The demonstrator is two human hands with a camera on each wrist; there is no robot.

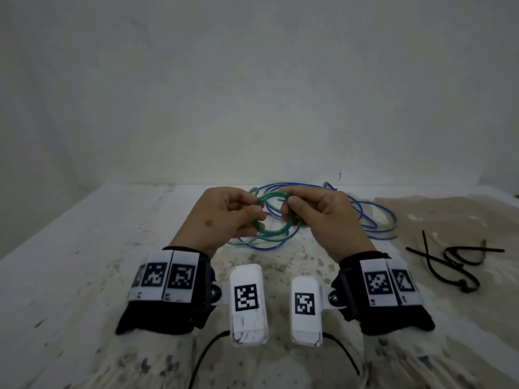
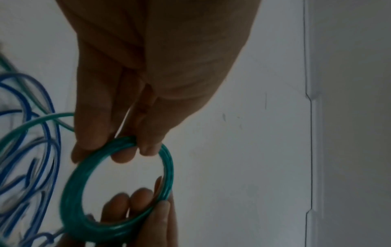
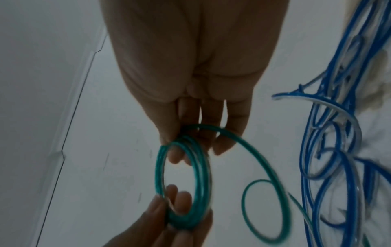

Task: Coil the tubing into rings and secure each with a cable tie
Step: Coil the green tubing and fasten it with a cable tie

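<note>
A small ring of green tubing (image 1: pixel 270 235) (image 2: pixel 71 192) (image 3: pixel 160 168), several turns thick, is held up above the table between both hands. My left hand (image 1: pixel 256 205) (image 2: pixel 125 147) pinches the ring's left side with thumb and fingers. My right hand (image 1: pixel 289 207) (image 3: pixel 196 143) pinches its right side. A loose green tail (image 3: pixel 264 167) curls off the ring down to the table. Blue tubing (image 1: pixel 373 220) (image 2: pixel 23 150) (image 3: pixel 328 150) lies uncoiled in loose loops behind and to the right of the hands. Black cable ties (image 1: pixel 455 261) lie at the right.
The white, stained table (image 1: pixel 84 276) stands against a pale wall. A tan patch (image 1: pixel 449 211) covers its right part, under the cable ties. Black cords (image 1: pixel 202 357) run from the wrist cameras toward the near edge.
</note>
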